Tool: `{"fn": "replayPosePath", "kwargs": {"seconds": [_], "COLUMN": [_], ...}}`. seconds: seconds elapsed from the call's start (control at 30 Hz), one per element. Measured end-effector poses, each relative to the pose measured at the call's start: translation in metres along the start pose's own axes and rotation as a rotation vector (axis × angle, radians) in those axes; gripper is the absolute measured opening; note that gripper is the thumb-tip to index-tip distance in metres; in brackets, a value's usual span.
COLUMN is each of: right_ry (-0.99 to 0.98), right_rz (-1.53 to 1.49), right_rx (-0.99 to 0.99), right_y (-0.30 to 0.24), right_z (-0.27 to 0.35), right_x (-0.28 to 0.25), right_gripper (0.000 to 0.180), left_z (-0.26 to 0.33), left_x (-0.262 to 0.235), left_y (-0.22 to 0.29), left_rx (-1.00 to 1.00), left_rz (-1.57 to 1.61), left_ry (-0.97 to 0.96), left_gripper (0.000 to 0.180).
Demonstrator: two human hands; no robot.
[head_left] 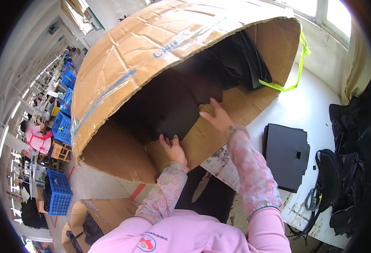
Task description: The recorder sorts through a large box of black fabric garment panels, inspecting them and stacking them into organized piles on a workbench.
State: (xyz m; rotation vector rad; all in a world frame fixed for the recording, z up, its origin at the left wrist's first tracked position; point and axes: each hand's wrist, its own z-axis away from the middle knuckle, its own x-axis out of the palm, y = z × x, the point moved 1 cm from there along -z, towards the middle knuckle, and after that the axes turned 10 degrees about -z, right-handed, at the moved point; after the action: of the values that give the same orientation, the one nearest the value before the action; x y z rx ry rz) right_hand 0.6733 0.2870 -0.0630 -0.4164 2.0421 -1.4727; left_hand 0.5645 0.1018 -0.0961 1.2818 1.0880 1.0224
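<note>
A large cardboard box [122, 63] lies on its side, its mouth toward me. A dark, flat sheet with notched edges [175, 107] sits inside, reaching near the lower lip. My left hand [173, 151] is at the sheet's near edge, its fingers bent onto it and closed there. Farther right, my right hand [217, 117] touches a corner of the same sheet with its fingertips, thumb and forefinger spread apart. Behind, more black sheets [240, 57] stand bunched in the box; their lower parts are hidden in shadow.
On the white table [253, 130] at right lies a stack of black cut panels [286, 156]. Black straps [329, 177] and dark fabric [350, 181] lie beyond it. A yellow-green band [297, 78] hangs at the box. Lower left is an open carton [105, 213]; blue crates [59, 192] and a co-worker [38, 137] are farther left.
</note>
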Motion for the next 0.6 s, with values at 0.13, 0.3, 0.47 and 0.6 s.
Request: {"fn": "replayPosePath", "kwargs": {"seconds": [0.13,0.3,0.47,0.6], "right_ry": [-0.034,-0.145,-0.207,-0.155], "right_rz": [-0.131,-0.041,-0.074,-0.11], "right_rx": [0.172,0.218,0.14,0.057], "right_y": [0.027,-0.032,-0.055,-0.047], "right_z": [-0.04,-0.028,-0.019,-0.012], "right_x": [0.053,0.088,0.077,0.059], "right_gripper": [0.1,0.092,0.078,0.075], "left_z": [-0.006,-0.016,-0.014,-0.008], "left_x": [-0.004,-0.017,-0.018,-0.021], "left_y": [0.003,-0.001,-0.005,-0.003], "left_rx": [-0.027,0.067,0.055,0.053], "left_rz": [0.075,0.069,0.029,0.077], "left_ry": [-0.046,0.053,0.096,-0.004], "left_gripper": [0.059,0.059,0.059,0.054]}}
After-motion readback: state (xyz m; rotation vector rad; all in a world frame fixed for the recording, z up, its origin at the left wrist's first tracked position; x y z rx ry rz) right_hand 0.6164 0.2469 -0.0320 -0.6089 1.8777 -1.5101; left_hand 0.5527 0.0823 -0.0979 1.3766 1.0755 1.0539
